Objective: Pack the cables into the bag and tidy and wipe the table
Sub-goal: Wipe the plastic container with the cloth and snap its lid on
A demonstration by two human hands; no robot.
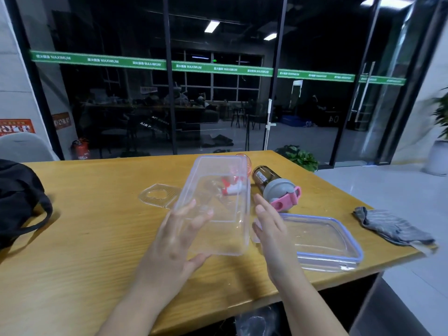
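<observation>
A clear plastic box (218,180) is lifted and tilted above the middle of the wooden table (84,238). My left hand (179,236) grips its near left side, fingers under its wall and thumb at the near corner. My right hand (269,226) is beside the box's right wall, fingers straight and apart; I cannot tell if it touches. A black bag (17,197) lies at the table's left edge. A grey striped cloth (392,226) lies at the right edge. No cables are visible.
A clear lid with a blue rim (322,241) lies right of my right hand. A dark bottle with a grey and pink cap (274,185) lies on its side behind it. A red and white item (230,186) shows through the box. A small clear lid (158,195) lies to the left.
</observation>
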